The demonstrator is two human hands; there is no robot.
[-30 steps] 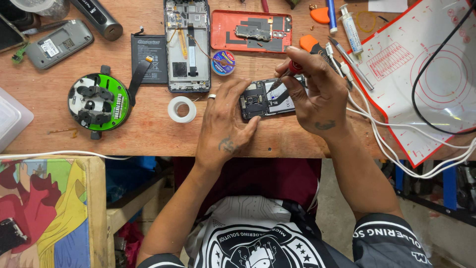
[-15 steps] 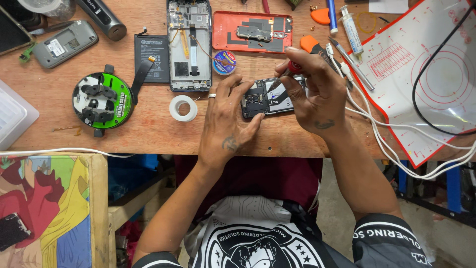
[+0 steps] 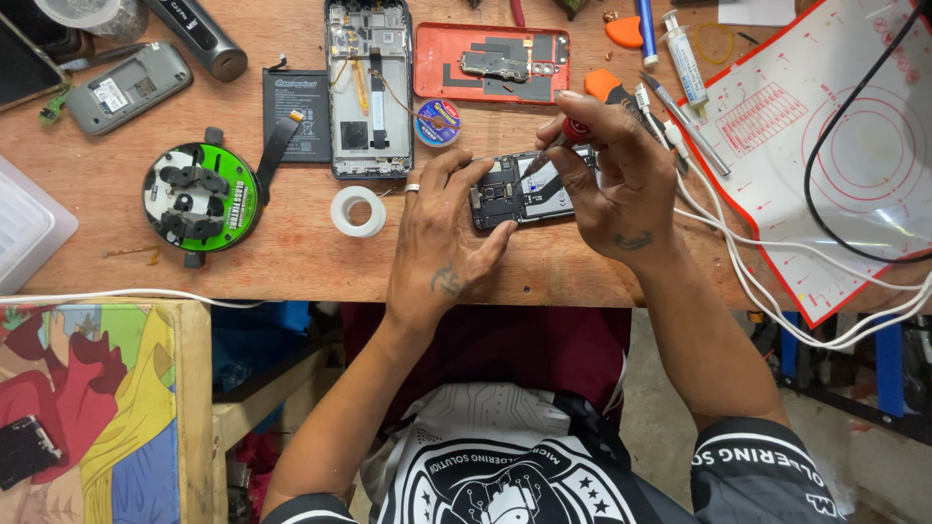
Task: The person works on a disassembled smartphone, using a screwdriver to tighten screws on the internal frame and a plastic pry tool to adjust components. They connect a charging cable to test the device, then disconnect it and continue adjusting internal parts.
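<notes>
An opened dark phone [image 3: 515, 190] lies on the wooden bench [image 3: 291, 257], its insides facing up. My left hand [image 3: 439, 243] holds its left end, thumb against the near edge, a ring on one finger. My right hand [image 3: 614, 180] grips a small red-handled screwdriver [image 3: 555, 146], its tip touching the phone's board near the top middle. The phone's right part is hidden under my right hand.
Behind lie a stripped phone frame [image 3: 369, 87], a black battery [image 3: 299, 114], an orange back cover [image 3: 490, 63] and a solder wick spool [image 3: 438, 121]. A white tape roll [image 3: 357, 212] and green round holder [image 3: 201, 196] sit left. A repair mat [image 3: 825, 146] and white cables [image 3: 777, 291] lie right.
Both hands stay on the phone with the screwdriver tip still on the board. The view has shifted slightly; nothing on the bench has moved.
</notes>
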